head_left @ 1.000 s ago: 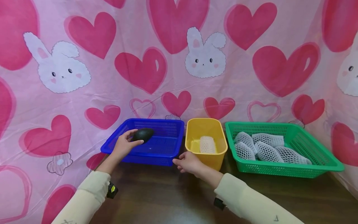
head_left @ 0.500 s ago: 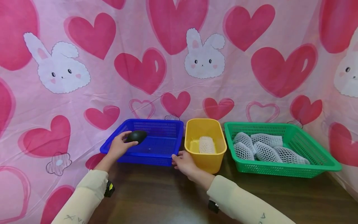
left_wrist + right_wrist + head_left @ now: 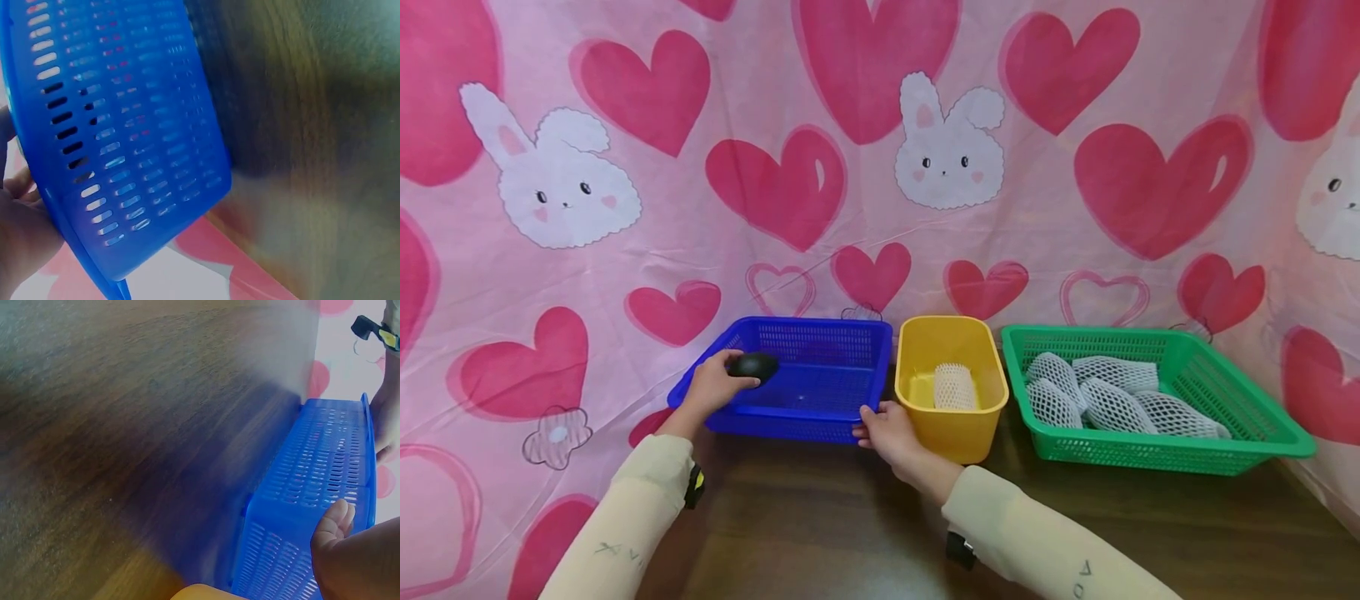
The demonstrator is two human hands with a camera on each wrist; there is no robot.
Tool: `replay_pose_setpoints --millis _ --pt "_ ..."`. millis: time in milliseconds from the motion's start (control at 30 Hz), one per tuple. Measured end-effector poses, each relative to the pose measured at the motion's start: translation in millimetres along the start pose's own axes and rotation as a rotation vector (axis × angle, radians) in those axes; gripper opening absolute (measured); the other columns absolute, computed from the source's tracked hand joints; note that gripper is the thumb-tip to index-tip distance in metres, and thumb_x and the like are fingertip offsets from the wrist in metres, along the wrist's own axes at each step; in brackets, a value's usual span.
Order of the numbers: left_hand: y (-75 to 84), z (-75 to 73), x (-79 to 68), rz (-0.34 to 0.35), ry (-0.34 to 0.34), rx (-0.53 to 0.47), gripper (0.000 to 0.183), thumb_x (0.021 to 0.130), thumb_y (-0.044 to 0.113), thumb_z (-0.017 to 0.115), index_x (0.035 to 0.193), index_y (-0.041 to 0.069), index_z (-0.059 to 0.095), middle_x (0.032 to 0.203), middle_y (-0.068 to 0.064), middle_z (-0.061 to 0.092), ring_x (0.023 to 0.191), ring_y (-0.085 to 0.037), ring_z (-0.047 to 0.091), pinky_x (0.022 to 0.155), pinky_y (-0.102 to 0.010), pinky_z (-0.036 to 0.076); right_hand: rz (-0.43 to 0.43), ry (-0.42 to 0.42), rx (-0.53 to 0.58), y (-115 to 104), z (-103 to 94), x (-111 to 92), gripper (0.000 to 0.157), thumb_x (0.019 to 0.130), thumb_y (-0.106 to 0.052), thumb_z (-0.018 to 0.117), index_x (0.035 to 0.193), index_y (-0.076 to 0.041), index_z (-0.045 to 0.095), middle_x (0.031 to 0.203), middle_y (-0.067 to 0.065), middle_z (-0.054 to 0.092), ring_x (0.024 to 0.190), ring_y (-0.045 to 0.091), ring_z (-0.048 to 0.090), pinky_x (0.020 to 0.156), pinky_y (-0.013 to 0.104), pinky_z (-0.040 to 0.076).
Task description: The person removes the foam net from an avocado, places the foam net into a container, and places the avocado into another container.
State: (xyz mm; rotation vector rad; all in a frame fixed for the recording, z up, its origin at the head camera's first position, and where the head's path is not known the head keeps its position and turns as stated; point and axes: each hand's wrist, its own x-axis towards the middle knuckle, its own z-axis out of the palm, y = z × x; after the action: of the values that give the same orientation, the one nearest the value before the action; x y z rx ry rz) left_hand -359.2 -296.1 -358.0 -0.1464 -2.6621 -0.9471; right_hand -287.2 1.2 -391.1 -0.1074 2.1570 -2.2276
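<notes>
In the head view my left hand (image 3: 709, 388) holds a dark green, egg-shaped avocado (image 3: 755, 367) over the left end of the blue plastic basket (image 3: 805, 414). Fingers lie behind the fruit and the thumb in front. The basket's slotted wall (image 3: 125, 125) hides the avocado from the left wrist camera. At the basket's front right corner, my right hand (image 3: 887, 433) grips the rim. Its thumb (image 3: 334, 522) lies against the outer wall in the right wrist view, while the other fingers are mostly hidden.
A yellow bin (image 3: 955, 437) stands right of the blue basket, with a white foam net sleeve (image 3: 955, 387) inside. Farther right, a green basket (image 3: 1150, 458) holds several net-wrapped pieces (image 3: 1116, 407). All stand on a brown wooden table (image 3: 820, 517) before a pink heart-patterned cloth (image 3: 760, 75).
My left hand has carried the avocado leftward over the blue basket. The right hand has shifted slightly left and come onto the basket's front right corner.
</notes>
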Motion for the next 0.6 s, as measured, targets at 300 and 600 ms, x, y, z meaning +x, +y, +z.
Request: replay_pose_setpoints --millis 300,600 --pt "-8.6 3.3 10.3 -0.054 -0.056 0.178 0.063 0.075 0.016 0.079 0.123 -0.013 0.051 0.116 -0.035 0.057 0.103 -0.048 0.055 0.088 -0.055 0.043 0.0 -0.011 0.035 3.7 1.0 2.9 0.031 0.1 -0.005 0.049 0.119 0.018 0.041 0.084 0.018 0.067 0.065 0.014 0.063 0.062 0.029 0.056" --pt "-8.1 2.8 14.5 -0.126 -0.13 0.274 0.059 0.068 0.014 0.082 0.112 -0.015 0.056 0.104 -0.032 0.061 0.09 -0.044 0.057 0.08 -0.054 0.045 0.026 -0.009 0.036 0.1 0.9 3.1 0.032 0.101 -0.004 0.049 0.122 0.018 0.04 0.082 0.017 0.067 0.064 0.013 0.064 0.063 0.028 0.056"
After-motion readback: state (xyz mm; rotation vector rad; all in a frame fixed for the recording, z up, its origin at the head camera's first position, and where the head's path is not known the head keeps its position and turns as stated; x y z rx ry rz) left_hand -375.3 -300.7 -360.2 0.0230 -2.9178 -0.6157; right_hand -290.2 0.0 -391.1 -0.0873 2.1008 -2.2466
